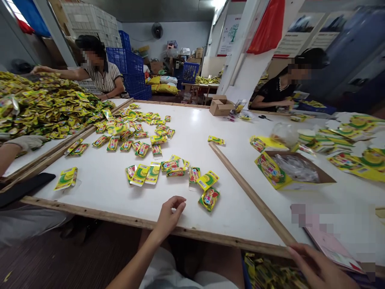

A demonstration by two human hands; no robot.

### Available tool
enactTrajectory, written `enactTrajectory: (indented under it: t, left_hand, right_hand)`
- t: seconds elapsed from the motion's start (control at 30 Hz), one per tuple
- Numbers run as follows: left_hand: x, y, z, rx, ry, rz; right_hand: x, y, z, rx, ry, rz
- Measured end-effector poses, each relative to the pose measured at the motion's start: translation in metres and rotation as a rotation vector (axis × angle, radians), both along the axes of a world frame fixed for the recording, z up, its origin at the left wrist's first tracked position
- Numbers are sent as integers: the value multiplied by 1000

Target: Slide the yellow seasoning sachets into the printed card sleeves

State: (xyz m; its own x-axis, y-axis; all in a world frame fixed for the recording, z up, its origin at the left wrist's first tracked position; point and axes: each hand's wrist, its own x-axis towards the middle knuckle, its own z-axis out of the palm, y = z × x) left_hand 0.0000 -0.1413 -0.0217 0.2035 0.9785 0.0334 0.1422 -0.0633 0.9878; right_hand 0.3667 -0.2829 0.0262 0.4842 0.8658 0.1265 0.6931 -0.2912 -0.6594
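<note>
My left hand (172, 212) rests just above the white table near its front edge, loosely curled, with a gap between thumb and forefinger and nothing seen in it. Closest to it lie small yellow-and-green candy boxes (209, 199), some leaning on one another. Several more small boxes (141, 174) lie left of these. My right hand (320, 267) is at the lower right by the table edge, fingers stretched toward the end of a wooden strip (252, 194); no object shows in it. Beneath it, a bin holds many yellow-green packs (270, 273).
A large heap of packs (54, 104) lies left beyond a wooden divider (66, 142). Right of the strip stands an open display box (270, 170) with clear plastic inside, near flat cartons (361, 156). Co-workers sit at left and right; a gloved hand (27, 142) is at far left.
</note>
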Motion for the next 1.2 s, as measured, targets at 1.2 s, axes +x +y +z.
enactTrajectory:
  t: [1.2]
  left_hand:
    - [19, -3, 8, 28, -288, -48]
  right_hand:
    - [-219, 113, -44, 364, 579, 364]
